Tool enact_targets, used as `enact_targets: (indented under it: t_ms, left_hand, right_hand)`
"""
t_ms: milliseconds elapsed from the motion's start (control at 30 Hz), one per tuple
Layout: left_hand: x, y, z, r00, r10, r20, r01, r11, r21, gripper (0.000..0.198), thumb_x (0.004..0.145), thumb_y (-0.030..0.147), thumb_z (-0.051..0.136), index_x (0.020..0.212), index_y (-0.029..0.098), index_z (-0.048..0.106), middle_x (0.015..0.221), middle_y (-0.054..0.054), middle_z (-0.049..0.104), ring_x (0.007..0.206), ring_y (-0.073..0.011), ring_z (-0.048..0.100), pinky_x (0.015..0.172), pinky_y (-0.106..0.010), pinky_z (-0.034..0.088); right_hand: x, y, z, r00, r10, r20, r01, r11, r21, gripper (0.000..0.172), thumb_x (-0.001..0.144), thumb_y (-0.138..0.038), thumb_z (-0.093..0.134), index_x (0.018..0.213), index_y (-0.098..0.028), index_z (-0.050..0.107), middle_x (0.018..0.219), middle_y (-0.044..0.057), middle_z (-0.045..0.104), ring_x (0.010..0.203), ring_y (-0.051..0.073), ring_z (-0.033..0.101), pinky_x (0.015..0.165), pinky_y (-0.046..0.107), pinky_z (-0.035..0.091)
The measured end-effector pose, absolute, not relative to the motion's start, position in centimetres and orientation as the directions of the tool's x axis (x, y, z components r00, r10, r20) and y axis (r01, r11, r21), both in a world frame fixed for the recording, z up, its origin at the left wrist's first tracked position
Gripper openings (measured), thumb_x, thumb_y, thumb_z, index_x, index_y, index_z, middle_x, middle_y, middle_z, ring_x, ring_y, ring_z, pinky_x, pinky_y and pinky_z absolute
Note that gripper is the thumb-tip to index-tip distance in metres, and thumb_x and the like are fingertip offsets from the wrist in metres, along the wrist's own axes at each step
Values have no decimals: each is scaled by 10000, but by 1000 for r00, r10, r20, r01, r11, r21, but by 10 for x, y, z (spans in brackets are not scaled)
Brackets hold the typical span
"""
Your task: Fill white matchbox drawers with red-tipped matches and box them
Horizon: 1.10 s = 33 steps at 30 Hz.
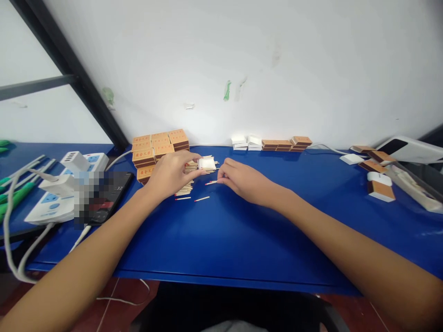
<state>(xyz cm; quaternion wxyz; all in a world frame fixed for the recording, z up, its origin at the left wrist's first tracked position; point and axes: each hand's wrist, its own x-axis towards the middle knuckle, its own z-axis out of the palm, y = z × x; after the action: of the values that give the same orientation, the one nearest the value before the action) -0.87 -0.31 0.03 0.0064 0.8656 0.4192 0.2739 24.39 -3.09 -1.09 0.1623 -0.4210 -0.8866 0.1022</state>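
Note:
My left hand [170, 171] grips a small white matchbox tray [207, 163] between thumb and fingers, just above a heap of matches [186, 189]. To its right, my right hand [242, 180] pinches a red-tipped match [211, 182], head pointing left; whether it holds more than one cannot be made out. Two single matches lie in front of the heap, one of them a loose match [202, 198] on the blue table [221, 235]. The left hand hides part of the heap.
Stacked orange matchboxes [143, 157] stand behind my left hand. White trays [239, 142] and more matchboxes [277, 145] line the wall. At left are a power strip [51, 207], cables and a phone [117, 196]. Scattered boxes [380, 190] lie at right.

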Motion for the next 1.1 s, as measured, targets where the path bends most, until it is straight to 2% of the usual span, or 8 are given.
enact_targets:
  t_ms: [167,333,467,633,733,867,1100]
  left_hand:
    - [-7,-4,0,516,741,430,737,-640,218,413,885,468,829,1166,167,798,916,-69,798,716,-200,687,724,-308,479]
    - [-3,-7,-4,526,720,452,650,-683,333,430,839,483,866,1148,188,810,816,-29,784,563,-143,622,616,-273,435]
    - [-1,-7,-7,549,685,480,577,-725,375,455,849,533,842,1158,200,812,725,1,739,533,-128,584,606,-262,433]
    - [0,-7,-8,527,687,500,557,-724,407,450,836,533,854,1143,205,821,737,-2,749,520,-115,571,583,-252,429]
    - [0,-7,-9,518,698,495,554,-714,427,454,827,531,862,1140,203,824,685,10,721,504,-113,558,569,-250,419]
    - [0,-6,-10,532,692,488,544,-721,429,477,819,556,860,1144,210,823,609,28,663,500,-121,537,561,-254,401]
    - [0,-8,-11,516,711,478,543,-703,460,471,832,550,850,1156,209,821,622,26,663,507,-118,529,556,-253,405]
  right_hand:
    - [253,-19,-13,-503,804,317,778,581,-240,128,1077,-235,513,1060,-168,620,1082,96,601,878,210,580,800,340,446]
    - [251,-19,-18,-494,772,400,781,596,-187,120,1075,-241,518,1074,-176,619,1075,96,605,909,220,585,797,339,453]
    - [247,-22,-18,-528,742,413,764,627,-152,130,1075,-219,498,1069,-175,620,1088,105,612,920,224,583,814,342,454]
    - [253,-20,-16,-561,734,382,722,660,-208,119,1066,-244,533,1091,-178,628,1105,96,599,887,205,583,805,334,449]
    - [255,-20,-15,-569,738,363,703,666,-250,108,1058,-242,543,1077,-182,632,1078,84,598,877,199,579,792,326,443]
    - [253,-22,-15,-570,747,344,713,657,-246,89,1042,-209,546,1020,-176,626,1043,84,606,884,206,570,785,328,438]
    - [249,-23,-19,-527,724,445,673,675,-303,79,1039,-216,548,1019,-191,620,1045,81,611,905,209,584,804,332,452]
